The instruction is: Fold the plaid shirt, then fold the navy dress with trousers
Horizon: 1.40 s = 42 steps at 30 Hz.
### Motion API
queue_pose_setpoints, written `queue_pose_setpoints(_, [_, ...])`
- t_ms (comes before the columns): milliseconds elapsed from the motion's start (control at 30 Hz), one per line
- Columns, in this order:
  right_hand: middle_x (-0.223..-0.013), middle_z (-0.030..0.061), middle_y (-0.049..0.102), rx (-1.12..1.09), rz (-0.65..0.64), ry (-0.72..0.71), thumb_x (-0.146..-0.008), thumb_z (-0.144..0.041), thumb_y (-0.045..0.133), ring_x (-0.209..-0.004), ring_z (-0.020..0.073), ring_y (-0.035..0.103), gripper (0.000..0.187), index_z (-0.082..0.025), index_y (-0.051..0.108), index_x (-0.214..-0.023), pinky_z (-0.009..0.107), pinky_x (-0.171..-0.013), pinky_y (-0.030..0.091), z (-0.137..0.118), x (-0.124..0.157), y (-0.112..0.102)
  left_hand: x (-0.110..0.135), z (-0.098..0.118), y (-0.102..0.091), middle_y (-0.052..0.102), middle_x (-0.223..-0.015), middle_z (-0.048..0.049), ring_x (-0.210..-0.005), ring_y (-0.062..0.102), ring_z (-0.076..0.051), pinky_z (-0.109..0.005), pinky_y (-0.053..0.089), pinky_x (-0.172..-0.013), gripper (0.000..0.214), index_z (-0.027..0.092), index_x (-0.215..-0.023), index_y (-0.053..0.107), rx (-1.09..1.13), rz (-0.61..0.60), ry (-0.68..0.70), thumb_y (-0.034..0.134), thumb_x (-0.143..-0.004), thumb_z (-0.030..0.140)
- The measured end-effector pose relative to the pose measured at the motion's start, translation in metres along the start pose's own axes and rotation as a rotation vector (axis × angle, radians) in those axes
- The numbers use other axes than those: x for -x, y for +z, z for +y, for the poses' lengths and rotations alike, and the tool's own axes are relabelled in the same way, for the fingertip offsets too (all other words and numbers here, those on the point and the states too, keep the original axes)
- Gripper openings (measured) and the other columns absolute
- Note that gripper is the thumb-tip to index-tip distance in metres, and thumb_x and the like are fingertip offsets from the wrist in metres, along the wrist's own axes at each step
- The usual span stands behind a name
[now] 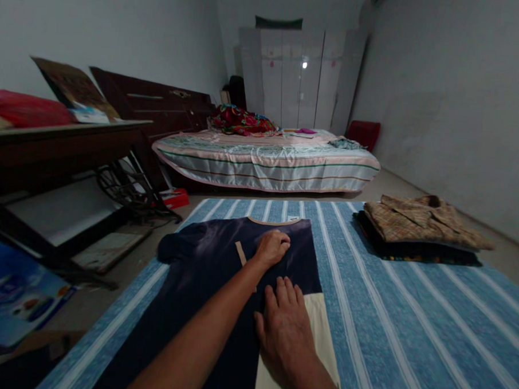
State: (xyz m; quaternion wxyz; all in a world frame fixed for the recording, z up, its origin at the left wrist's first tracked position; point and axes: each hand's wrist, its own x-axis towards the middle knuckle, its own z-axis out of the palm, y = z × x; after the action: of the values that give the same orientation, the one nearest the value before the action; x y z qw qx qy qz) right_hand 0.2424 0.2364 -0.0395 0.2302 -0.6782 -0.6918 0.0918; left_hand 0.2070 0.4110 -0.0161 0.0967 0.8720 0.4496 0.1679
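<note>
A dark navy short-sleeved shirt (213, 273) with a tan neckline lies spread on a blue-and-white striped surface. One short sleeve shows on its left; its right side runs in a straight edge, with no sleeve visible there. A cream panel (322, 323) shows at the lower right, and a tan strip (241, 253) lies on the chest. My left hand (273, 248) rests on the upper chest with its fingers curled closed; whether cloth is pinched in them is hidden. Below it, my right hand (286, 319) lies flat, fingers stretched out, over the navy cloth and cream panel.
Folded clothes (421, 224), a brown patterned one on top of dark ones, sit at the right of the striped surface (391, 326). A sewing-machine table (64, 130) and a blue box (18, 298) stand at left. Beyond are a bed (265, 160) and a wardrobe (290, 75).
</note>
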Motion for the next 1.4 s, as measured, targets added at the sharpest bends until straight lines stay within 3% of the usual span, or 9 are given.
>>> queue_pose_setpoints(333, [-0.140, 0.0186, 0.039, -0.004, -0.005, 0.003, -0.090, -0.037, 0.042, -0.132, 0.0311, 0.030, 0.049, -0.011, 0.050, -0.130, 0.047, -0.108, 0.021, -0.001, -0.002, -0.002, -0.004, 0.002, 0.006, 0.067, -0.088, -0.0022, -0.085, 0.062, -0.017, -0.026, 0.046, -0.077, 0.018, 0.022, -0.085, 0.073, -0.022, -0.032, 0.006, 0.056, -0.078, 0.019])
queue_pose_setpoints(533, [-0.140, 0.0186, 0.040, -0.020, 0.011, 0.002, -0.089, -0.038, 0.042, -0.132, 0.0315, 0.031, 0.050, -0.011, 0.050, -0.130, 0.047, -0.108, 0.020, 0.001, -0.002, 0.000, -0.003, 0.010, 0.004, 0.065, -0.083, -0.0046, -0.084, 0.060, -0.020, -0.029, 0.045, -0.076, 0.021, 0.021, -0.070, 0.071, -0.103, -0.058, 0.043, 0.052, -0.078, 0.017])
queue_pose_setpoints(933, [-0.140, 0.0175, 0.040, -0.019, 0.018, 0.001, -0.090, -0.039, 0.041, -0.131, 0.0325, 0.031, 0.050, -0.012, 0.050, -0.131, 0.048, -0.108, 0.022, 0.000, -0.001, -0.002, -0.026, 0.023, -0.002, 0.069, -0.086, -0.0138, -0.094, 0.061, -0.029, -0.034, 0.044, -0.084, 0.016, 0.016, -0.073, 0.070, -0.226, -0.227, 0.154, 0.056, -0.068, 0.009])
queue_pose_setpoints(1133, [-0.140, 0.0177, 0.040, -0.019, 0.014, -0.004, -0.090, -0.039, 0.040, -0.132, 0.0321, 0.031, 0.050, -0.011, 0.050, -0.130, 0.047, -0.108, 0.021, 0.000, -0.002, -0.003, -0.030, 0.012, -0.004, 0.069, -0.089, -0.0117, -0.091, 0.062, -0.025, -0.031, 0.043, -0.083, 0.015, 0.017, -0.074, 0.068, -0.189, -0.224, 0.141, 0.054, -0.074, 0.013])
queue_pose_setpoints(1400, [-0.140, 0.0179, 0.041, -0.025, 0.007, -0.002, -0.090, -0.038, 0.040, -0.132, 0.0320, 0.031, 0.049, -0.011, 0.050, -0.130, 0.047, -0.108, 0.021, 0.001, -0.003, -0.002, -0.028, -0.015, -0.014, 0.068, -0.076, -0.0038, -0.075, 0.062, -0.016, -0.022, 0.042, -0.066, 0.023, 0.016, -0.076, 0.066, -0.077, -0.124, 0.012, 0.043, -0.078, 0.019])
